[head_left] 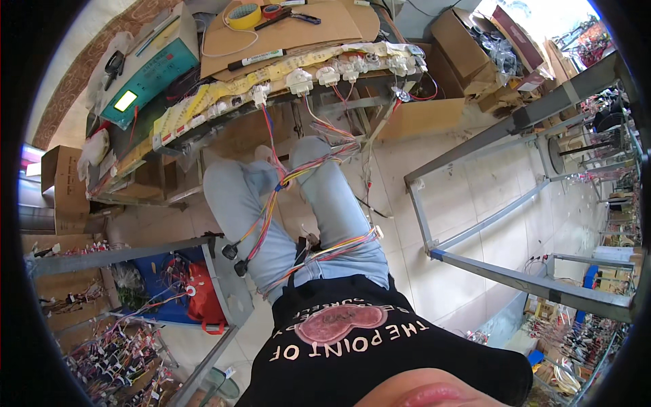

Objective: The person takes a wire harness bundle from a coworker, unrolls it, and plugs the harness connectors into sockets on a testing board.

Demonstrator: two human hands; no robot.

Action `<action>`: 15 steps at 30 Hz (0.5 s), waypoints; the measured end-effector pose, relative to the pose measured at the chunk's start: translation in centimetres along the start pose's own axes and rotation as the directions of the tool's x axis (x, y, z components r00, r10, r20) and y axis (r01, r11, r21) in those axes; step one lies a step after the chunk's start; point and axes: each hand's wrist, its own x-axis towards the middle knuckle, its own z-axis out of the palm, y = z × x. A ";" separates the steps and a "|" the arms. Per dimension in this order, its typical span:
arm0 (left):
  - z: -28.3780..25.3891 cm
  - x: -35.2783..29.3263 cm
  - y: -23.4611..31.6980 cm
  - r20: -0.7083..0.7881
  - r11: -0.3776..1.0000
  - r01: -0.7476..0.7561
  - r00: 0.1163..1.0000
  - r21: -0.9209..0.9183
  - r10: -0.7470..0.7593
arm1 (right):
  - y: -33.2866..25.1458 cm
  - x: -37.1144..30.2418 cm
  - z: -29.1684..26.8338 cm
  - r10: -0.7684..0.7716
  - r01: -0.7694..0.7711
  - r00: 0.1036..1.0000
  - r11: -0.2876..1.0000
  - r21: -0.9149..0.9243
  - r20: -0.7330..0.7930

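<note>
Neither of my hands shows; no forearm comes into the picture either. A wire harness (277, 186) of pink, yellow, blue and purple strands lies across my legs, tied with blue tape near its middle. Two black connectors (234, 259) end its lower left branch. Another bundle of wires (339, 249) crosses my lap, with a white connector at its right end. From the harness, wires run up to white connectors (299, 82) fixed along the front edge of the bench, which carries yellow tape (203, 102).
On the bench stand a teal tester (152, 78) with a lit screen, a cardboard sheet (325, 27), a marker (256, 60) and a yellow tape roll (244, 16). Metal frames (468, 152) flank me. Cardboard boxes (468, 54) and a red bag (203, 295) lie around.
</note>
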 end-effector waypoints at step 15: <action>3.2 -22.2 -16.7 0.132 0.790 0.194 0.981 -0.582 -0.144 | 4.1 -7.0 0.6 0.024 -0.073 0.983 0.961 0.266 0.184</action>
